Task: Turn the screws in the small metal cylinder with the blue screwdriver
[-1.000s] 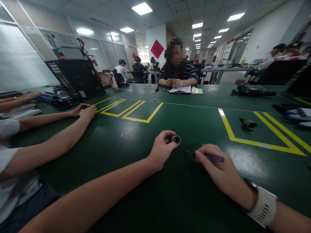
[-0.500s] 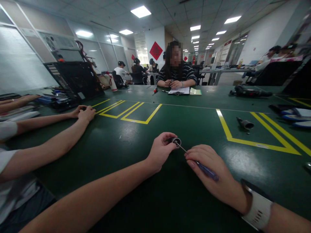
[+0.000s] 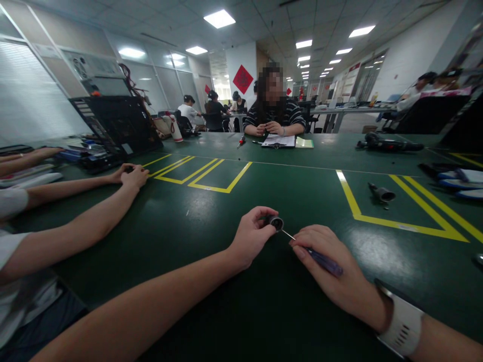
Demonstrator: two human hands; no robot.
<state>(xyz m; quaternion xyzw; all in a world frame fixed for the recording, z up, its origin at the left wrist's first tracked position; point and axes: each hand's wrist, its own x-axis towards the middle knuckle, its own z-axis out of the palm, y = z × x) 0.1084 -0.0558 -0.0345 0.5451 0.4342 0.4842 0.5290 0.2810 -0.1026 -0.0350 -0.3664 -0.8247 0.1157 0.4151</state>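
Observation:
My left hand (image 3: 253, 232) is closed round a small dark round metal part (image 3: 276, 222), a hollow cup-like piece with its opening turned toward me and to the right. In my right hand (image 3: 327, 259) is a screwdriver (image 3: 323, 262) with a translucent purple handle. Its thin shaft points up and left, and the tip is at the lower rim of the metal part; whether it touches cannot be made out. Both hands are above the green table (image 3: 234, 322). A white watch band (image 3: 402, 322) circles my right wrist.
Yellow tape (image 3: 407, 227) outlines an area on the right, holding a dark funnel-shaped part (image 3: 383, 192). Behind it lies a black power tool (image 3: 388, 144). A co-worker's hands (image 3: 134, 176) hold something dark at left. Opposite sits a person (image 3: 275, 108) behind a clipboard (image 3: 278, 142).
The screwdriver tip has come out of the metal part's opening to its lower rim, as my right hand has shifted slightly right. The left hand has barely moved.

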